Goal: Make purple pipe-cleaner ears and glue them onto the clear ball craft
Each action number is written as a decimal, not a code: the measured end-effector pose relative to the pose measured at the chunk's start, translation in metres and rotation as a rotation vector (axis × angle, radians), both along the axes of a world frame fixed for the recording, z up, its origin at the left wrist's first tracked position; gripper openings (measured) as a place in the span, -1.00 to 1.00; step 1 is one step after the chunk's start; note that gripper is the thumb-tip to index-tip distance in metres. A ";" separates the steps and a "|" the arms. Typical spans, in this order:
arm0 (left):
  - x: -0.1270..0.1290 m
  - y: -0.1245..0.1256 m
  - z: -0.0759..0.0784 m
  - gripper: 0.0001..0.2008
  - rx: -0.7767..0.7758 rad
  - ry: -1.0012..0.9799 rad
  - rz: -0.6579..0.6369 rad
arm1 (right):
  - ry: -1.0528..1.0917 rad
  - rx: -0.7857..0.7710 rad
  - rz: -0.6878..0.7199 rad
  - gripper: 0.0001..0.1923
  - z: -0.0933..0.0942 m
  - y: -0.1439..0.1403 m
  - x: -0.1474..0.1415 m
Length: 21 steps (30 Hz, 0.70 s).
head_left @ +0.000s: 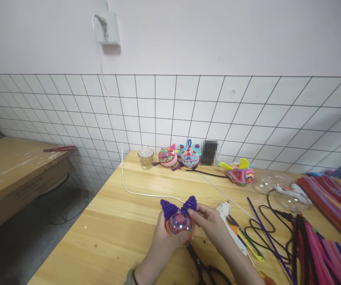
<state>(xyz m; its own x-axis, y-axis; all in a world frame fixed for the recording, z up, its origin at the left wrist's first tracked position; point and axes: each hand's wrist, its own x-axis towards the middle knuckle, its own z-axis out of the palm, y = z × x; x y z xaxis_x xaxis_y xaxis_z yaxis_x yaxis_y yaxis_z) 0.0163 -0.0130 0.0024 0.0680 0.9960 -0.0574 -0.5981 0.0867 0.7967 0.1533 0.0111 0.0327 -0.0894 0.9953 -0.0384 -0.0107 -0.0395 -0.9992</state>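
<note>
Both my hands hold a small clear plastic ball (pixel 180 223) with colour inside it, just above the wooden table (pixel 119 221). Two purple pipe-cleaner ears (pixel 178 206) stick up from its top. My left hand (pixel 161 241) cups the ball from the left and below. My right hand (pixel 210 225) grips its right side, with the fingertips touching the right-hand ear.
Three finished colourful ball figures (pixel 189 156) and a glass jar (pixel 145 157) stand by the tiled wall. A glue gun (pixel 228 221) and black cable lie to the right, beside piles of pipe cleaners (pixel 330 206) and clear half-shells (pixel 289 194). Scissors (pixel 202 269) lie near me. Cardboard boxes (pixel 16 174) stand left.
</note>
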 end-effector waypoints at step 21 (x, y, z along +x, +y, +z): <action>0.001 0.001 -0.002 -0.31 -0.029 0.040 0.025 | 0.036 -0.039 -0.001 -0.60 -0.006 0.001 -0.002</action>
<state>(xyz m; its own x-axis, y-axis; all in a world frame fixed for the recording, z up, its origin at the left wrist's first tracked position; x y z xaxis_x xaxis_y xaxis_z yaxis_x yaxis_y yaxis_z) 0.0177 -0.0121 0.0004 0.0400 0.9953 -0.0886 -0.5684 0.0956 0.8172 0.1512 0.0116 0.0266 -0.0904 0.9932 -0.0737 -0.0462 -0.0781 -0.9959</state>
